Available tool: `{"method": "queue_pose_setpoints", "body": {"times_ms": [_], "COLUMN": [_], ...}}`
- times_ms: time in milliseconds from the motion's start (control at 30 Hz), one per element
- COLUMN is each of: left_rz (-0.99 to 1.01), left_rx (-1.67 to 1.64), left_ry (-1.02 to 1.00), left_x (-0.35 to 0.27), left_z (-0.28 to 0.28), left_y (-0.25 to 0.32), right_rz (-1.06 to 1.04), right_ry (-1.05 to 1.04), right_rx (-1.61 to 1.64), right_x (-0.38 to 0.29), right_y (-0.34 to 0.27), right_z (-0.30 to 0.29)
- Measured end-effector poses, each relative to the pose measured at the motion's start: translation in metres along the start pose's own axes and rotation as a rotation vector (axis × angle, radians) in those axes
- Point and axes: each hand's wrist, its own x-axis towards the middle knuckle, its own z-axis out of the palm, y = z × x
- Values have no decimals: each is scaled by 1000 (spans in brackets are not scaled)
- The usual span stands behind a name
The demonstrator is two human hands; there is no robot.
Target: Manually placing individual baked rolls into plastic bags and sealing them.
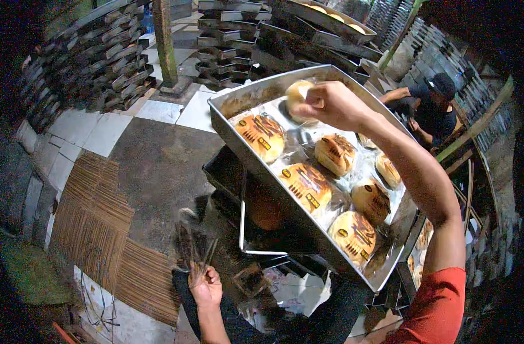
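Note:
A deep metal baking tray [228, 124] sits tilted before me, lined with pale sheeting. Several browned buns in clear printed wrappers lie inside, among them a front bun [353, 236] and a left bun [262, 135]. At the tray's far corner my right hand [330, 105] has its fingers curled on a paler bun [297, 94], slightly blurred. Low down, by my dark-clothed leg, my left hand [206, 284] pinches a clear plastic bag [197, 245], its outline smeared by motion.
Darker trays [227, 172] lie beneath the bun tray. Thin brown slatted mats [94, 223] cover floor at left. Stacked metal trays [111, 56] line the back, near a wooden post [163, 43]. Another person [436, 107] sits at right, beyond my arm.

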Motion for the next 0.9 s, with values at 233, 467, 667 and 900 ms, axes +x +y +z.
{"method": "queue_pose_setpoints", "body": {"times_ms": [233, 467, 667, 900], "left_rz": [-28, 52, -83, -298], "left_rx": [-86, -71, -230, 174], "left_ry": [-123, -38, -372, -433], "left_x": [6, -7, -27, -128], "left_z": [0, -21, 0, 48], "left_y": [-11, -6, -7, 29], "right_rz": [678, 557, 503, 453], "right_ry": [191, 136, 226, 63], "right_rx": [-24, 435, 1495, 1383], "right_x": [2, 13, -60, -219], "right_y": [162, 101, 98, -127], "right_z": [17, 23, -64, -84]}}
